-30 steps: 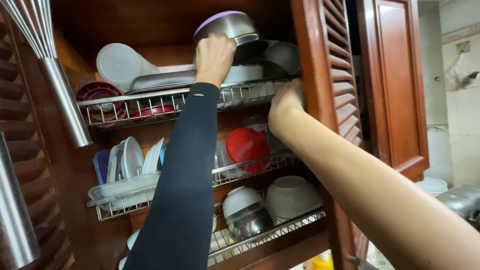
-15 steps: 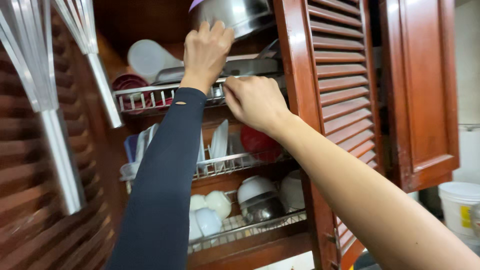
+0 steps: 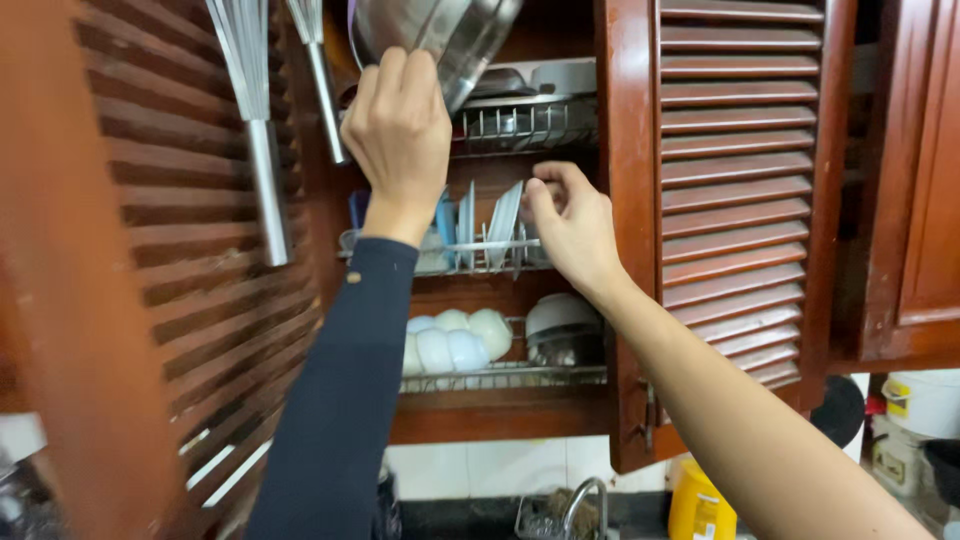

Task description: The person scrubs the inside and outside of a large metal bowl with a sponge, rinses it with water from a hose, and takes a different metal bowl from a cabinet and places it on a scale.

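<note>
Half of the steel bowl (image 3: 440, 40) ran off the top of the frame, so I could not see its rim or how much of it there was. My left hand (image 3: 400, 125) covered its lower left side, fingers closed around the metal and holding it up above the top wire rack (image 3: 525, 125). What lay on that rack behind the bowl, some flat grey thing, was too dark and cropped to make out. My left forearm in its dark sleeve (image 3: 340, 400) hid the left part of the two lower racks.

My right hand (image 3: 570, 225) was at the middle wire rack (image 3: 480, 255), fingers curled loosely together near the upright white plates (image 3: 500, 220); I could not tell whether they touched a plate or the wire, and they gripped nothing I could see.

All this was inside a red-brown wooden wall cupboard with louvred doors (image 3: 730, 190) swung open on both sides. White bowls (image 3: 455, 340) sat upturned on the bottom rack, a metal one beside them. Two steel whisk handles (image 3: 265, 170) hung down along the left door. Below, a tap (image 3: 585, 500) and a yellow container (image 3: 700, 505) showed against white tiles.

The steel bowl was tilted, its base facing down and right, its opening up and left, out of view.
</note>
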